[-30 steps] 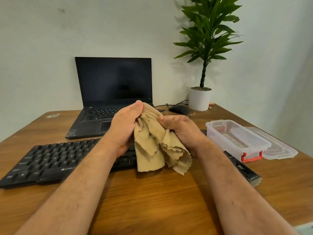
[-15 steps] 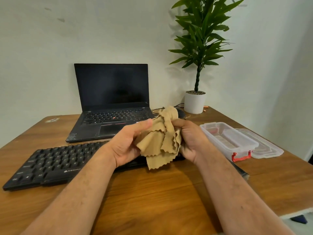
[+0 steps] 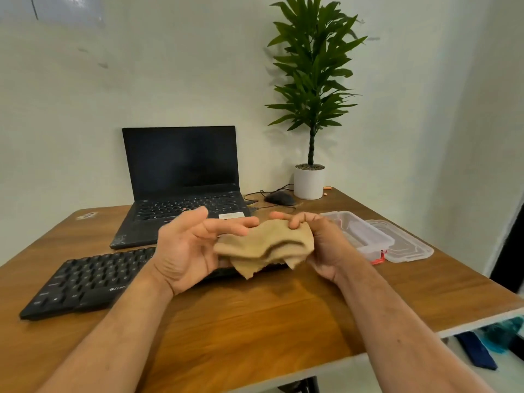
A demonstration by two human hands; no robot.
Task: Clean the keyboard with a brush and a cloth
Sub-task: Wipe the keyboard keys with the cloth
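Holding a tan cloth [image 3: 263, 246] between both hands: right hand [image 3: 320, 245] pinching its far edge, left hand [image 3: 187, 248] spread beneath, fingers relaxed. Hovering just above the black keyboard [image 3: 85, 282].

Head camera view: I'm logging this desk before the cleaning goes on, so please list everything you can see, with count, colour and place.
cloth: one, tan, held above the keyboard
keyboard: one, black, near left of the table
laptop: one, black, open, behind the keyboard
mouse: one, black, corded, right of the laptop
plant: one, green, in a white pot at the far edge
box: one, clear with a red clasp, right side
lid: one, clear, beside the box
table: one, brown wood
hands: left hand with fingers out along the cloth's left end; right hand grips its right end
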